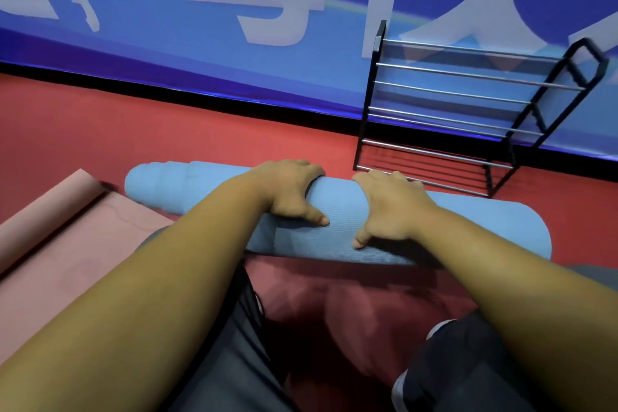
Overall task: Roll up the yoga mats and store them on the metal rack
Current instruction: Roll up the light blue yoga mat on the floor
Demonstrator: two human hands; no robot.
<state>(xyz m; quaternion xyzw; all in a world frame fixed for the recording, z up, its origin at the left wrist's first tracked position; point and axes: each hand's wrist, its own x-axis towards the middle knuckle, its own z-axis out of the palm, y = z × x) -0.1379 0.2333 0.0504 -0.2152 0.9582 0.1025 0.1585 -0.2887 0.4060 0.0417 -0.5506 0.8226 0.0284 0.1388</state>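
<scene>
Two mats (334, 211) (67, 244), one rack (370, 94), perhaps four-tiered, two hands (287, 191) (391, 207)

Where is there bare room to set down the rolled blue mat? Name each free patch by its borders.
Free: red floor between pink mat, blue mat and wall base; the bare shelves of the metal rack; floor right of the roll's end. Crowded: close in, where left hand and right hand hold the roll.

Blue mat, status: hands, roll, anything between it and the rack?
Left hand and right hand both grip the blue yoga mat. Mat fully rolled, on the red floor, left end telescoped. Nothing seen between it and the metal rack.
</scene>
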